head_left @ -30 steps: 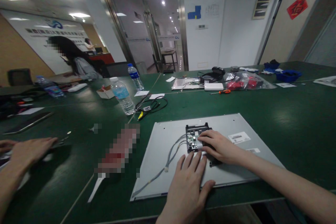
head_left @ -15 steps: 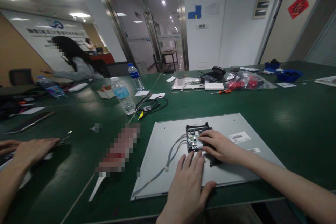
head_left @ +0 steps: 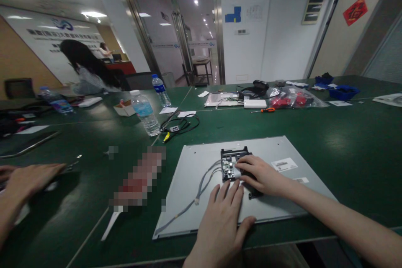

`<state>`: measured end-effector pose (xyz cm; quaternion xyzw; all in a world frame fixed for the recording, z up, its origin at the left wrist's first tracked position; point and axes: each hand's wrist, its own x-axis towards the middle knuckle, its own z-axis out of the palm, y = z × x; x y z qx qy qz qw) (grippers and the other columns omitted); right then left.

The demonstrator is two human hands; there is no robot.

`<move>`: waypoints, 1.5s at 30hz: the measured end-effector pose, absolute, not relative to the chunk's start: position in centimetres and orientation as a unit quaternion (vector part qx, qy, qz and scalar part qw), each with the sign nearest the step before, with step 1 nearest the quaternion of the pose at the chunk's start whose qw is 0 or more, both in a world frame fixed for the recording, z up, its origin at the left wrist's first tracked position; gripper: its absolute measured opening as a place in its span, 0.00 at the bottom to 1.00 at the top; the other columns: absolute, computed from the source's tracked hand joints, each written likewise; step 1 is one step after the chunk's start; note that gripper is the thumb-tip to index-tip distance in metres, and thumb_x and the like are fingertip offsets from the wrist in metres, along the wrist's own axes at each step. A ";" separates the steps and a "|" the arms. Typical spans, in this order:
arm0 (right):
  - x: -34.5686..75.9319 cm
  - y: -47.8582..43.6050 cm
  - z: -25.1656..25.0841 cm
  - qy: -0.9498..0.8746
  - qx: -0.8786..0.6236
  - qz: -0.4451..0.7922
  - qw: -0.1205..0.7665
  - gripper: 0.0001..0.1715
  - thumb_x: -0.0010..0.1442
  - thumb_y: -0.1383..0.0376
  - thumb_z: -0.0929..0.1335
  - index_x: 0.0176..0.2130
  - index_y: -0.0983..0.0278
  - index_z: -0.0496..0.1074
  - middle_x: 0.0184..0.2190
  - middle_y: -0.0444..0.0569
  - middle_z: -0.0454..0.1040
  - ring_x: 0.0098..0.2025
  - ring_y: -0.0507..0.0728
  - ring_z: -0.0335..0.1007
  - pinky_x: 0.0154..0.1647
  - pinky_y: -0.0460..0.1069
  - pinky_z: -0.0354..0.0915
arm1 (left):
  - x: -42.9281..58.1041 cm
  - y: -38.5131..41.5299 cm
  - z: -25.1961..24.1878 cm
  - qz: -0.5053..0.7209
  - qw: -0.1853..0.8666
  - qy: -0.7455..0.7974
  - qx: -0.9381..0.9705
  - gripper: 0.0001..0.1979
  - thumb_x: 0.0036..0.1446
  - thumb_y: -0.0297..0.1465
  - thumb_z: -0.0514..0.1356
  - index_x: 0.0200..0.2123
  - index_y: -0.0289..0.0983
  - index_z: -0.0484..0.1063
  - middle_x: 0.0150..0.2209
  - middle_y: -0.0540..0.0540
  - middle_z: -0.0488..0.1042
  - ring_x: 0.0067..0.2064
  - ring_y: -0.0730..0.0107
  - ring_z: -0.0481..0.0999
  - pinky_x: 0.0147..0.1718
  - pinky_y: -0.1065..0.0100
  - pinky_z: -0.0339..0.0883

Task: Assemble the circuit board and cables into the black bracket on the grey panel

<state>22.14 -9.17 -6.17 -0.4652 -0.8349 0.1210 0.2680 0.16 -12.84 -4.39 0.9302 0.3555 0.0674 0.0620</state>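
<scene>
A flat silver-grey metal panel lies on the table before me. On it sits a black plastic bracket with a small circuit board. Grey cables run from the board toward the panel's lower left corner. My left hand rests on the panel, fingers stretched and apart, fingertips at the bracket's near edge. My right hand bends over the bracket's right side, with thumb and fingers gripping it; that part of the bracket is mostly hidden.
Left of the panel lies a blurred-out reddish object. Another person's hand works at the far left. Beyond are a water bottle, a black cable, an orange-handled screwdriver and plastic bags.
My view has shifted slightly, so the panel and table things sit a little further left. Both my hands keep their places on the panel and bracket. A seated person's head has turned.
</scene>
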 end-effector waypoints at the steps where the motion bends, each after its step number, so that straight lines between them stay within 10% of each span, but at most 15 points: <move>1: 22.1 -9.2 -6.2 -0.834 -0.466 0.121 0.269 0.21 0.66 0.63 0.65 0.57 0.62 0.67 0.55 0.55 0.67 0.57 0.60 0.63 0.59 0.57 0.61 | 0.2 -12.8 -4.4 0.067 0.061 0.356 0.930 0.30 0.65 0.49 0.50 0.65 0.40 0.57 0.66 0.44 0.58 0.64 0.51 0.57 0.63 0.46 0.48; 45: 22.1 -9.0 -6.4 -0.835 -0.462 0.118 0.274 0.20 0.65 0.67 0.64 0.57 0.62 0.67 0.54 0.56 0.68 0.56 0.61 0.64 0.57 0.58 0.63 | 0.3 -13.0 -4.2 0.074 0.065 0.358 0.929 0.28 0.65 0.47 0.51 0.63 0.40 0.58 0.66 0.42 0.58 0.64 0.51 0.58 0.63 0.46 0.47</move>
